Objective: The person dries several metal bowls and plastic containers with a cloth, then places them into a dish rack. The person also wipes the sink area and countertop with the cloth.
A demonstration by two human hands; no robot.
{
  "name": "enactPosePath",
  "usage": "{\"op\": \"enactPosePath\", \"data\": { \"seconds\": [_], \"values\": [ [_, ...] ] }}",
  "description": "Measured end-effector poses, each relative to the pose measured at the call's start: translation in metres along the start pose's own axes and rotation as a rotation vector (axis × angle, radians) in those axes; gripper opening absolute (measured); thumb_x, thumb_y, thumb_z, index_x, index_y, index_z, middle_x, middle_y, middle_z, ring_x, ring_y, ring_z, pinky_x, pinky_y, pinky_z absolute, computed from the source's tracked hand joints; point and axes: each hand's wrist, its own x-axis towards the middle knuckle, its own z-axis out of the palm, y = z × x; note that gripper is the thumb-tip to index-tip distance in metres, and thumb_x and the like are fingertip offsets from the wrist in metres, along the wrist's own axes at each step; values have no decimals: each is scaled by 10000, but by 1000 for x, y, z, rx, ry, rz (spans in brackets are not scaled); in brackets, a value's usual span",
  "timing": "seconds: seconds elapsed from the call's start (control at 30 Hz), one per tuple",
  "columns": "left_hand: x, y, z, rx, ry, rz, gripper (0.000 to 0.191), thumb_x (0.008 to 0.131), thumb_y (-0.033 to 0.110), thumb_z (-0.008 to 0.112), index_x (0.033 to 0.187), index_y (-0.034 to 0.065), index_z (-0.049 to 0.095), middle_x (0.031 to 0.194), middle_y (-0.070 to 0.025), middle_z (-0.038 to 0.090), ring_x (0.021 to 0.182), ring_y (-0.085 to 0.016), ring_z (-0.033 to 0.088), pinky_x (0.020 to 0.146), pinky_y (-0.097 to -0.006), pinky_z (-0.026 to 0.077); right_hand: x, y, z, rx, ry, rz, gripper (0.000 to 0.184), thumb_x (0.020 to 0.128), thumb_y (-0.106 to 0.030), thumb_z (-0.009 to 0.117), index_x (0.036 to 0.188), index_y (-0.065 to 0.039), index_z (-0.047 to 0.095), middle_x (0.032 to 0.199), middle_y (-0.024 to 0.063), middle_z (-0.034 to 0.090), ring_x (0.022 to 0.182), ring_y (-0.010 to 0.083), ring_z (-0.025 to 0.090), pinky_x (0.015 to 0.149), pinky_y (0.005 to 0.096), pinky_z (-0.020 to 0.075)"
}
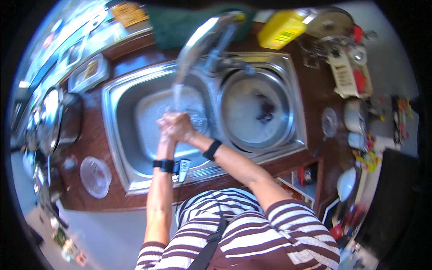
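Note:
Over the left basin of a stainless steel double sink (131,184), my left hand (164,127) and my right hand (182,125) are pressed together. Water streams onto them from a curved chrome faucet (199,37). The right hand lies over the left and hides much of it; both are blurred, and no object shows between them. A large round metal bowl (229,135) sits in the right basin, filled with cloudy water. Something dark red (266,109) lies in that water. Each wrist wears a black band, and a small tag-like device hangs by the left one.
A yellow bottle (281,28) and a cream dish rack (344,74) stand behind and right of the sink. On the left are a clear plastic bowl (96,177), a plastic container (89,74) and a dark pot (69,116). A strainer (329,122) lies at the right.

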Motion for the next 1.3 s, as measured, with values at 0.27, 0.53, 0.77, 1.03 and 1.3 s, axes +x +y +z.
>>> {"op": "enactPosePath", "data": {
  "seconds": [0.27,0.53,0.77,1.03,1.3],
  "values": [
    [7,-5,17,283,132,3,445,973,477,404,1091,65,526,1010,-115,605,914,-277,617,846,-524,493,18,45,25,102,100,358,310,858,-313,636,689,-54,609,593,142,598,532,264,597,487,374,438],
    [-30,17,33,95,-25,-197,886,876,728,251,1491,111,87,1551,-156,-68,1382,-506,0,954,-784,147,20,67,-21,772,-190,634,211,883,-213,616,838,-15,675,749,14,610,705,84,564,636,289,459],
    [5,9,34,-244,-315,-411,647,911,569,472,1352,111,352,1205,-193,519,1043,-335,558,904,-576,455,-9,5,-9,390,-392,349,217,911,-232,585,979,-40,659,921,70,621,851,144,574,789,325,459],
    [6,2,7,-192,-459,-117,266,952,208,525,1195,102,500,1007,-44,571,818,-174,549,718,-300,474,-24,-19,-14,56,-149,-85,242,869,-240,601,708,-66,650,712,93,620,734,271,548,794,414,390],
    [-14,-6,40,-154,126,-68,270,966,329,483,1077,93,554,990,-44,611,861,-176,594,738,-337,495,17,15,3,-73,-461,487,396,854,-369,607,1125,-87,546,1109,217,547,972,350,600,834,407,483]
  ]
}}
